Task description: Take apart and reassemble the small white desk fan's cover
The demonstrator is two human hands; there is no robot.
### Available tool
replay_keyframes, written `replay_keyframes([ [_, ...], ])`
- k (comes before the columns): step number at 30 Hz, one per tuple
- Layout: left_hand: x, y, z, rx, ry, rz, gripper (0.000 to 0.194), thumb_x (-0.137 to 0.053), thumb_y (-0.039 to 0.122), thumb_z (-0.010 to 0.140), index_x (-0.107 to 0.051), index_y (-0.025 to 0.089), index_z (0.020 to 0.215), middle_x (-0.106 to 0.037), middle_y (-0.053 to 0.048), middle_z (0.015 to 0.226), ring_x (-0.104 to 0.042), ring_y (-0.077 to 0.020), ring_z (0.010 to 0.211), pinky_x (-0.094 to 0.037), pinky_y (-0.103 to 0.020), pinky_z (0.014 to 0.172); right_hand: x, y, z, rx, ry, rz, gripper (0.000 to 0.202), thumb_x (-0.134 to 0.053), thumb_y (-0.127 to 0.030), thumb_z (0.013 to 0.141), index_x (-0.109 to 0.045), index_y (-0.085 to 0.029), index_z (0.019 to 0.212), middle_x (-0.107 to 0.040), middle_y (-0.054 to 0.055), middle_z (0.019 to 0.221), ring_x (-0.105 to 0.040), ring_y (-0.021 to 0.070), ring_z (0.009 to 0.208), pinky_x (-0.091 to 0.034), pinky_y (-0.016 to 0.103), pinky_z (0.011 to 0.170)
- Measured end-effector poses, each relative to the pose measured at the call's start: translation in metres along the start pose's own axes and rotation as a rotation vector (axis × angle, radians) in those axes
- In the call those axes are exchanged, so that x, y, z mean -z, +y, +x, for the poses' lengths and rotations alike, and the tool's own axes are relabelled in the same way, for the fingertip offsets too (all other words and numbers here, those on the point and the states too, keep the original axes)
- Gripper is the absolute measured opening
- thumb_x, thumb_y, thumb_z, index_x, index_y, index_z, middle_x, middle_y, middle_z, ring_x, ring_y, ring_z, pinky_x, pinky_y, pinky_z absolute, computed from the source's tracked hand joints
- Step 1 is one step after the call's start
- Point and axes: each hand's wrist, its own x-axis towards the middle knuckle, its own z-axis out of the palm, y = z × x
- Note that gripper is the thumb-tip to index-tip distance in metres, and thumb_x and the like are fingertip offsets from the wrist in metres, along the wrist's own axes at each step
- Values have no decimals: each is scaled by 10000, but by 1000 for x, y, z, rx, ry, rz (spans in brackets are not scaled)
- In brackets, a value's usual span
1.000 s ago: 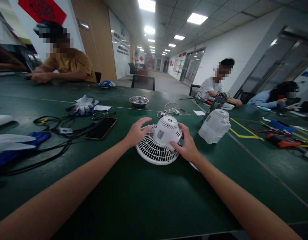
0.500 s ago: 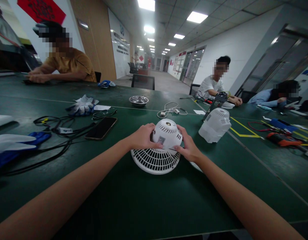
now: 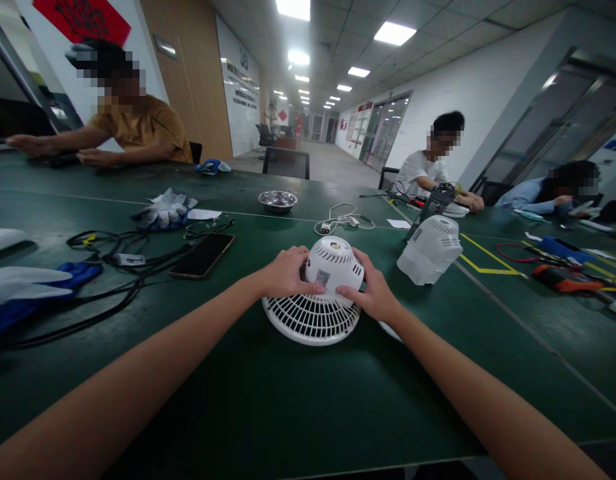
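Note:
A white rounded motor housing [image 3: 334,264] with vent slots and a label sits over a white round fan grille [image 3: 315,321] on the green table. My left hand [image 3: 291,273] grips the housing's left side, its thumb across the front below the label. On the opposite side my right hand [image 3: 375,288] holds the housing, with its thumb near the lower front edge. Both hands are closed round it. Part of a white piece [image 3: 391,331] shows beside my right wrist. Whether housing and grille are joined cannot be made out.
A white plastic casing [image 3: 431,250] stands right of my hands. Behind lie a white cable [image 3: 344,220] and a metal bowl [image 3: 278,201]. Left are a phone [image 3: 203,256], black cables [image 3: 138,283] and gloves [image 3: 165,211]. People sit across the table.
The housing has tilted slightly, and my right thumb has shifted left along its front. At the far left, the seated person's hands have moved apart.

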Motion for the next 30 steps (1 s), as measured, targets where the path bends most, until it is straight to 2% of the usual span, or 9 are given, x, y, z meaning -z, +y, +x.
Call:
replay_keyframes([
  [6,-1,-2,-1,37,28,-142,544,-883,464,598,-733,217,1059,-655,-111,1128,-512,-386,1124,-258,-548,1119,-1,0,-1,-14,6,5,832,-766,-462,806,-344,-290,1502,-622,122,1342,-646,339,1142,-522,573,984],
  [13,2,-9,0,-3,-20,-88,601,-892,353,585,-711,212,1140,-634,-131,1167,-506,-398,1144,-295,-531,1084,-5,2,-1,32,25,-74,877,-778,-490,793,-325,-291,1517,-561,130,1432,-606,354,1219,-487,587,1032],
  [17,-1,-6,0,32,45,-157,581,-898,234,537,-705,195,1083,-646,-138,1164,-490,-428,1216,-299,-550,1103,-4,3,2,77,52,-135,898,-775,-506,785,-305,-305,1523,-525,127,1471,-580,376,1257,-458,620,1058],
  [19,-4,0,-1,58,94,-258,601,-861,157,562,-685,187,1136,-652,-142,1203,-480,-429,1269,-310,-537,1116,-1,3,1,88,72,-170,954,-786,-514,764,-273,-308,1541,-519,137,1473,-591,391,1231,-463,640,1042],
  [22,-5,13,-6,74,141,-427,731,-803,99,619,-593,194,1314,-635,-149,1308,-476,-419,1330,-320,-528,1133,4,3,-1,54,1,-119,1003,-747,-499,797,-160,-312,1589,-675,121,1239,-696,333,944,-561,601,884],
  [24,-4,21,-10,27,103,-478,845,-819,101,609,-526,199,1395,-590,-162,1395,-461,-427,1362,-319,-530,1146,6,0,-4,30,-88,-47,983,-699,-463,836,-107,-312,1605,-733,69,1019,-686,264,722,-598,539,760],
  [26,-2,26,-14,-22,58,-455,981,-855,123,576,-451,193,1467,-517,-176,1480,-438,-452,1381,-293,-549,1164,6,-4,-7,25,-135,11,959,-676,-422,838,-116,-308,1609,-727,30,887,-648,226,615,-599,494,692],
  [30,-5,26,-15,-31,47,-392,1146,-915,197,508,-375,179,1520,-444,-199,1536,-401,-509,1385,-215,-612,1184,6,-9,-8,18,-132,80,924,-666,-371,806,-185,-298,1592,-660,-22,724,-607,196,549,-578,426,620],
])
